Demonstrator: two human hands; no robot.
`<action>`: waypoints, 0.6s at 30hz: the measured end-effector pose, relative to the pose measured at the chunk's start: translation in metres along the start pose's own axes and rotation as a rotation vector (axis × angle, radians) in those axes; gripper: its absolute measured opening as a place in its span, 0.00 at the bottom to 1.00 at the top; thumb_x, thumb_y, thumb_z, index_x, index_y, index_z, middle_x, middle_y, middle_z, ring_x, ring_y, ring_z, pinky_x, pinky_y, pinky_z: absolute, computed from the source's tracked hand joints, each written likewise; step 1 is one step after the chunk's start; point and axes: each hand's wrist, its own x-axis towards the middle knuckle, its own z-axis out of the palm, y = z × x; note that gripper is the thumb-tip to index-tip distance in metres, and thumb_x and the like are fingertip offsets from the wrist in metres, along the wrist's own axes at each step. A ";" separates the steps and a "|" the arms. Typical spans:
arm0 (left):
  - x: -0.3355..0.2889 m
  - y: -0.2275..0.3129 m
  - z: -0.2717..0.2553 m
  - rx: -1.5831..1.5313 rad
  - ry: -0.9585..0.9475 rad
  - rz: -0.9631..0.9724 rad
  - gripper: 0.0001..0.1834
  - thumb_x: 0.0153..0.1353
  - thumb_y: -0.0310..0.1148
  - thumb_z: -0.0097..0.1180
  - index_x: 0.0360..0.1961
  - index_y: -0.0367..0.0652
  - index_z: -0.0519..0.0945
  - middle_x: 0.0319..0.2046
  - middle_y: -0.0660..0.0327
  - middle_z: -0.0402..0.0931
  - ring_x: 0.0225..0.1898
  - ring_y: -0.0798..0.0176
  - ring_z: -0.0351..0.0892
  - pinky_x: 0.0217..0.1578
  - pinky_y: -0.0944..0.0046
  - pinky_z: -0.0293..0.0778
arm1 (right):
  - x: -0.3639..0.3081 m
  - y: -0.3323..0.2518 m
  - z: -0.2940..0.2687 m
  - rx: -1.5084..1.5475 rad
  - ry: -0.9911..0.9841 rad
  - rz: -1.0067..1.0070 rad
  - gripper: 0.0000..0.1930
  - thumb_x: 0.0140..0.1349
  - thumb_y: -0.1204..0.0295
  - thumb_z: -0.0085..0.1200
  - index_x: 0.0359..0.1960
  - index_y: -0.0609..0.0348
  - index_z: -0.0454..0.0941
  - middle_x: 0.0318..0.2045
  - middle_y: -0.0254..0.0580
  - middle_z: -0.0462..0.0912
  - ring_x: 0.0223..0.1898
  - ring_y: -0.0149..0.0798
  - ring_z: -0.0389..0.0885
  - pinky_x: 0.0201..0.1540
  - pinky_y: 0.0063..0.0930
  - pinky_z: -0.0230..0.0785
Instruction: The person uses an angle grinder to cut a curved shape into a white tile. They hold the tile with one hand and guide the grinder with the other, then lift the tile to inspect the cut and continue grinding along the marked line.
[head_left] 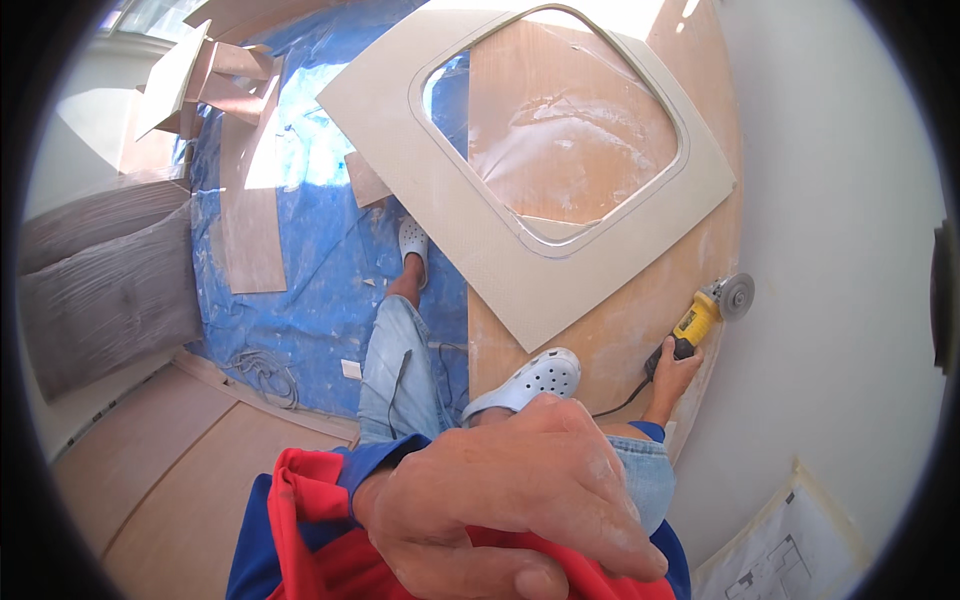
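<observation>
In my right hand point(672, 383) is a yellow and black angle grinder point(692, 326), gripped by its rear body. Its grey disc point(737, 297) points away from me, close to the right wall. My left hand point(510, 490) is near the camera in front of my chest, fingers curled together. Nothing shows in it, though its underside is hidden. Ahead lies a pale board point(560, 290) with a large rounded cut-out and a line drawn around the opening. It rests on a wooden sheet point(630, 320). My right foot, in a light clog point(543, 378), stands by the board's near corner.
Blue plastic sheeting point(320, 330) covers the floor at left, with a wood strip point(252, 220) and a coiled cable point(265, 375) on it. Offcuts point(235, 85) stand at the far left. A white wall point(830, 250) runs along the right; a drawing sheet point(790, 550) is at lower right.
</observation>
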 end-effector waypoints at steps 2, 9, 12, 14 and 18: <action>-0.009 -0.001 -0.007 0.111 0.027 -0.038 0.10 0.79 0.34 0.62 0.46 0.39 0.89 0.39 0.59 0.89 0.37 0.61 0.86 0.46 0.58 0.73 | -0.004 -0.004 -0.002 -0.016 0.007 -0.036 0.43 0.69 0.53 0.70 0.74 0.72 0.65 0.67 0.68 0.75 0.68 0.67 0.76 0.73 0.55 0.69; -0.020 -0.014 -0.022 0.234 -0.281 0.080 0.12 0.81 0.35 0.58 0.44 0.38 0.86 0.37 0.60 0.86 0.37 0.57 0.83 0.45 0.56 0.71 | -0.012 -0.017 -0.002 -0.124 0.082 -0.057 0.42 0.69 0.57 0.71 0.73 0.73 0.64 0.68 0.69 0.73 0.71 0.68 0.71 0.75 0.57 0.66; -0.023 -0.016 -0.020 0.309 -0.281 0.134 0.10 0.80 0.35 0.58 0.41 0.42 0.86 0.37 0.62 0.85 0.38 0.58 0.82 0.46 0.55 0.68 | -0.010 -0.017 -0.001 -0.093 0.081 -0.059 0.41 0.69 0.58 0.70 0.73 0.74 0.64 0.68 0.70 0.73 0.72 0.68 0.71 0.77 0.57 0.64; -0.028 -0.009 -0.021 0.351 -0.328 0.042 0.10 0.80 0.35 0.58 0.41 0.43 0.86 0.37 0.63 0.84 0.39 0.58 0.82 0.48 0.54 0.67 | -0.008 -0.015 0.000 -0.075 0.083 -0.058 0.41 0.68 0.59 0.70 0.73 0.74 0.64 0.68 0.70 0.73 0.72 0.68 0.71 0.77 0.57 0.64; -0.031 -0.016 -0.019 0.360 -0.304 0.100 0.11 0.80 0.37 0.59 0.44 0.42 0.88 0.38 0.64 0.85 0.40 0.57 0.82 0.49 0.52 0.67 | -0.006 -0.011 0.000 -0.054 0.084 -0.059 0.40 0.68 0.60 0.69 0.73 0.74 0.64 0.68 0.70 0.73 0.72 0.68 0.70 0.77 0.57 0.64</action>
